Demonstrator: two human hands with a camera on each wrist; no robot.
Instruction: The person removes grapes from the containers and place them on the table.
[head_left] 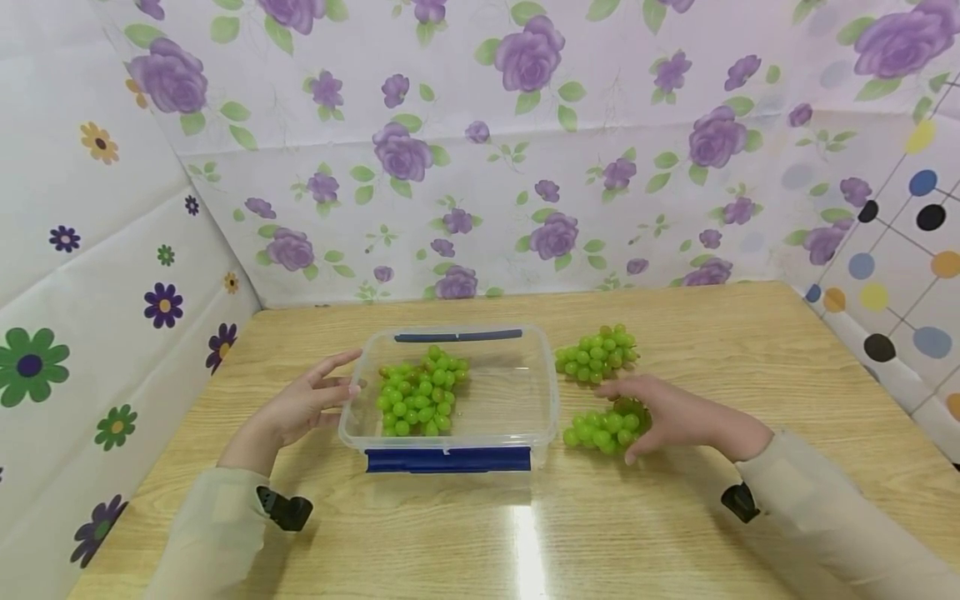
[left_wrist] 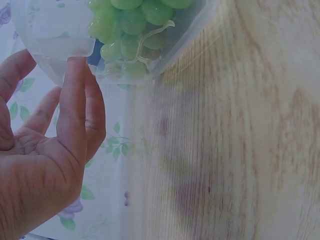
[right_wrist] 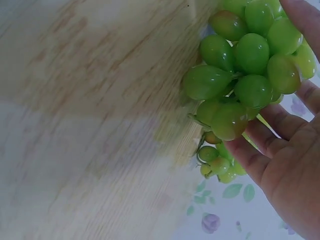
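A clear plastic box [head_left: 495,400] with blue clips stands on the table, holding green grapes [head_left: 416,396] in its left half. My left hand [head_left: 311,404] is at the box's left wall, its fingers loosely spread; in the left wrist view, fingertips of the left hand [left_wrist: 60,130] touch the plastic. To the right of the box, my right hand [head_left: 671,412] grips the nearer bunch of green grapes [head_left: 603,429], thumb on the near side and fingers on the far side. In the right wrist view, this bunch [right_wrist: 245,70] hides some fingertips.
Another bunch of green grapes [head_left: 596,354] lies just behind the gripped one. The wooden table [head_left: 420,533] meets a flowered cloth [head_left: 465,208] at the back. Patterned sheets rise at both sides.
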